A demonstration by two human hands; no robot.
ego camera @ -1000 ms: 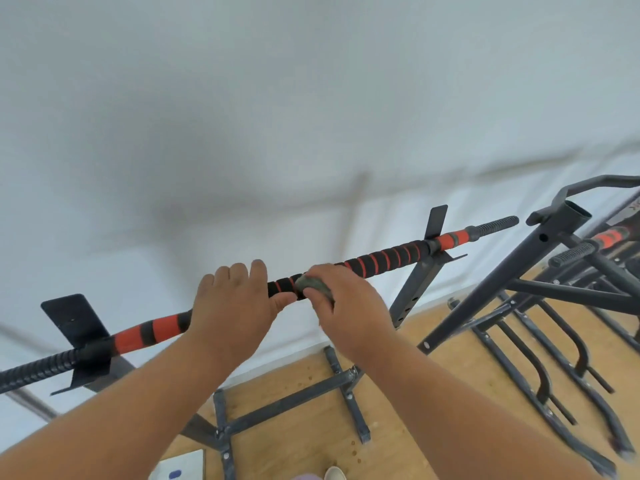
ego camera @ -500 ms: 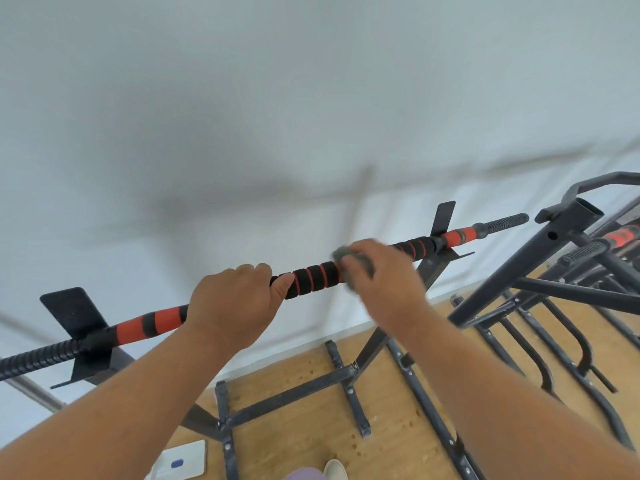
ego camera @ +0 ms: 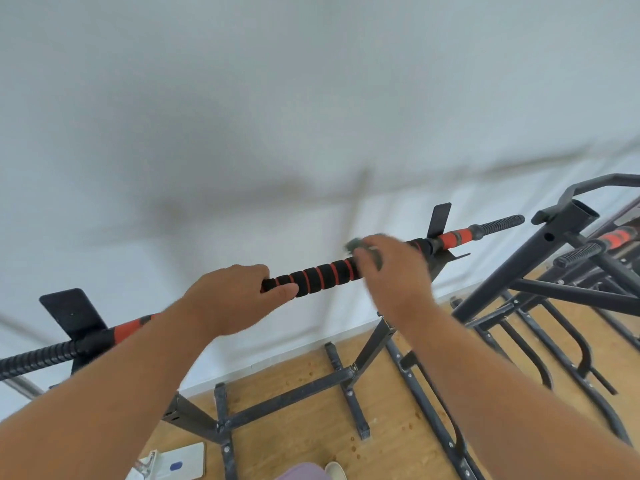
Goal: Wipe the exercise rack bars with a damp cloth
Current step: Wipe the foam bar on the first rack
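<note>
A black and orange padded top bar (ego camera: pixel 320 278) of the exercise rack runs from lower left to upper right across the view. My left hand (ego camera: pixel 232 299) grips the bar near its middle, fingers wrapped over it. My right hand (ego camera: pixel 394 271) is further right along the bar, closed on a grey-green cloth (ego camera: pixel 356 245) that presses against the foam. The cloth and right hand are blurred. Part of the bar is hidden under both hands.
The rack's dark steel base (ego camera: pixel 294 400) stands on a wooden floor by a white wall (ego camera: pixel 277 116). A second rack (ego camera: pixel 561 258) with its own orange-tipped bar stands close on the right. A white flat object (ego camera: pixel 176 462) lies on the floor at the bottom.
My right hand has slid the cloth to the right along the bar, away from the left hand. The left hand has stayed gripping the same spot.
</note>
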